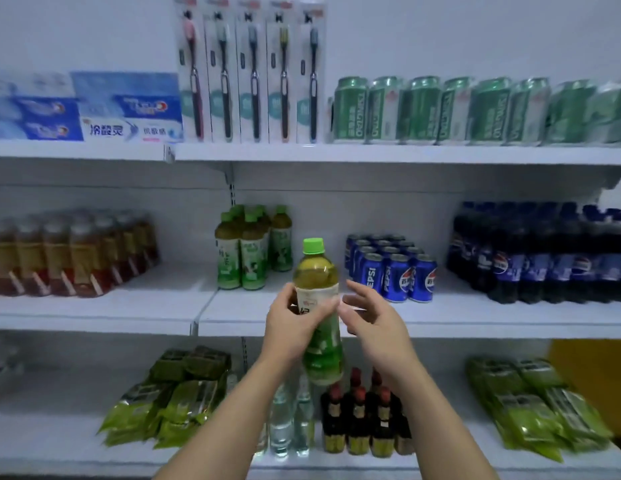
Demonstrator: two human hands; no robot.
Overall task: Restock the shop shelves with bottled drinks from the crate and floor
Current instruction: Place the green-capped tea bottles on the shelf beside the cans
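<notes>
Gripping the green-capped plastic tea bottle before the white middle shelf, left hand likely targets matching bottles at eleven o'clock; right hand, fingers spread and empty, flanks it at three o'clock.

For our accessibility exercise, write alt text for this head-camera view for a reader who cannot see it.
The left hand grips a green-capped tea bottle before the middle shelf; the open right hand hovers beside it. Matching tea bottles and Pepsi cans stand behind.
</notes>
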